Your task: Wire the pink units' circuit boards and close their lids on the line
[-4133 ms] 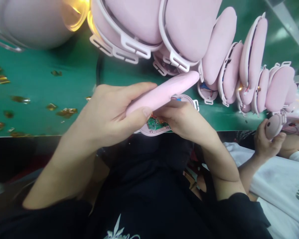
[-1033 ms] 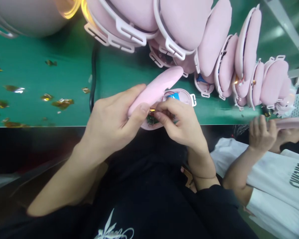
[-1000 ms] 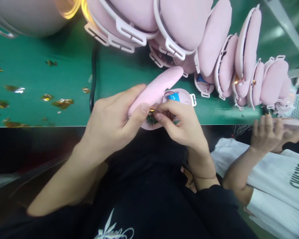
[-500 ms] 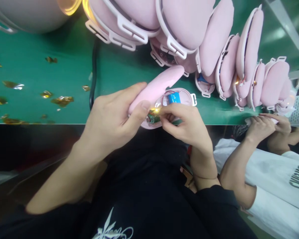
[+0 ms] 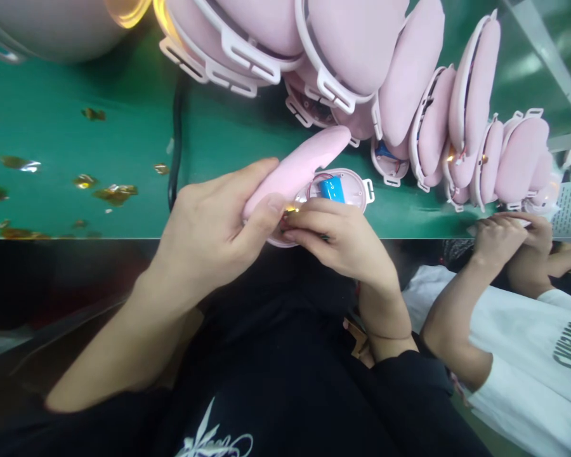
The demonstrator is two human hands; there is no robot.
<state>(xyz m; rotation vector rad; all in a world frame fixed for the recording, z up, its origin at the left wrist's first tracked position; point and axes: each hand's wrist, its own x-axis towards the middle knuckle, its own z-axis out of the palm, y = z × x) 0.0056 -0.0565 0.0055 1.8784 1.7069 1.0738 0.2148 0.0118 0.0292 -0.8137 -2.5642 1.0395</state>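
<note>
While left hand (image 5: pixel 221 212) clasps pink cover (image 5: pixel 302 166), right hand (image 5: pixel 347 233) curls.

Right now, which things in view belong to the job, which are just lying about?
Job in hand:
pink cover, held by the left hand
open pink shell, partly under the right hand
blue block inside the shell

Lying about:
gold-coloured scraps
black cable
other pink shells, not in hand

The green table (image 5: pixel 228 136) bears pink shells (image 5: pixel 412 82) and gold scraps (image 5: pixel 117 195).
</note>
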